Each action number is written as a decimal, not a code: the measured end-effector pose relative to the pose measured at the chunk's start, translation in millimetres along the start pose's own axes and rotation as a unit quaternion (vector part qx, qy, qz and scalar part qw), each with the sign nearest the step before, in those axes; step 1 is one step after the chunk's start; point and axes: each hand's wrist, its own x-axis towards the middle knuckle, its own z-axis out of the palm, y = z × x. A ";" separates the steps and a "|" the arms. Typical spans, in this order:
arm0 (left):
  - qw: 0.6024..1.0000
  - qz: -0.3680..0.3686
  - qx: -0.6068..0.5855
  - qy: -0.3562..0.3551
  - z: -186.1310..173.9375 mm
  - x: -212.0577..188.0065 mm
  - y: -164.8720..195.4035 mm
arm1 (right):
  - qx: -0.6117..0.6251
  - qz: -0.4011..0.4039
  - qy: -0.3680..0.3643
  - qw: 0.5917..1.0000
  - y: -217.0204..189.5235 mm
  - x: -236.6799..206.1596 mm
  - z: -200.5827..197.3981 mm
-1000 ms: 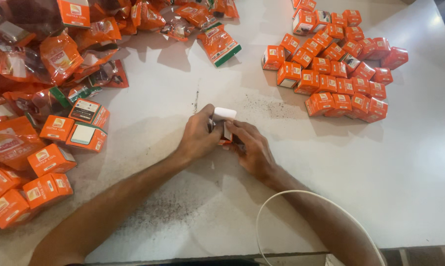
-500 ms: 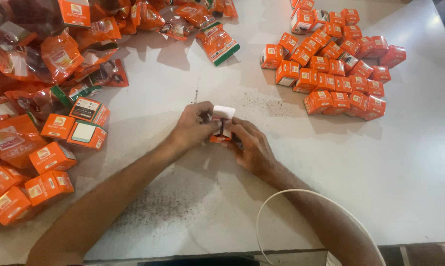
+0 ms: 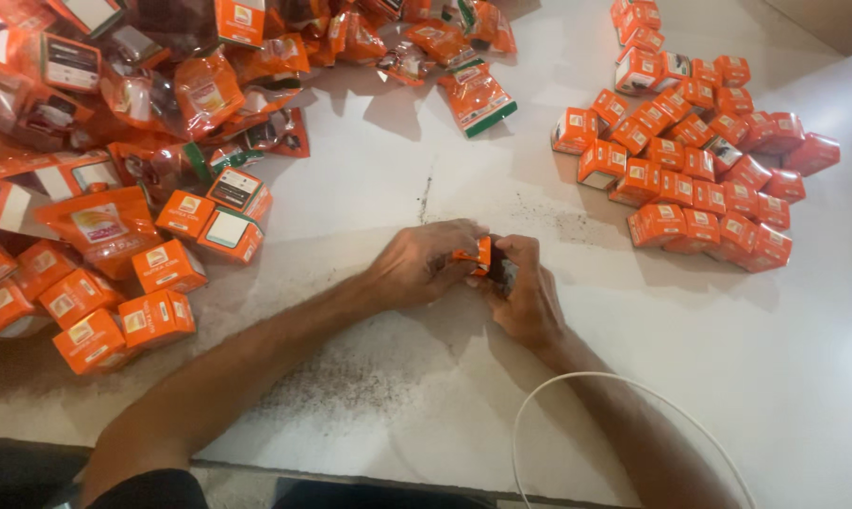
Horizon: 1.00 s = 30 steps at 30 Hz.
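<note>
A small orange carton (image 3: 480, 254) sits near the centre of the white counter (image 3: 709, 377), held between both hands just above the surface. The left hand (image 3: 424, 266) closes on the carton from the 9 o'clock side; the right hand (image 3: 523, 294) closes on it from the 4 o'clock side. The fingers (image 3: 463, 236) of both hands are narrow and wrapped on the carton, covering most of it. A dark item shows at the right fingertips beside the carton; its kind cannot be told.

At 2 o'clock from the hands lies a close-packed group of small orange cartons (image 3: 699, 170), well apart from the grip. At 9 to 11 o'clock lies a loose heap of orange pouches and larger cartons (image 3: 143, 160), some overlapping. Dark fine grit (image 3: 341, 386) is scattered on the counter at 7 o'clock and at 1 o'clock. A thin white cable (image 3: 577, 386) loops over the near edge at 5 o'clock, under the right forearm.

Risk assessment:
- The carton is thin card. Excess finger pressure is likely to crush or crease a flap.
- The dark item may slip from the fingertips, as the grip on it looks shallow.
- The right forearm could snag the cable and jerk the grip.
- Grit could get into the carton if it is set down open.
</note>
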 end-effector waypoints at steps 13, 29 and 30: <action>0.923 0.010 0.353 0.151 -118.5 -6.3 -17.8 | -0.222 -0.002 0.122 0.968 -20.8 14.3 -25.4; 0.987 -0.008 0.150 -0.061 14.9 37.8 20.1 | 0.035 0.070 -0.007 0.997 3.0 6.0 0.8; 0.992 0.026 0.125 -0.016 21.1 51.1 15.9 | 0.064 0.141 0.001 0.988 3.6 3.9 -0.6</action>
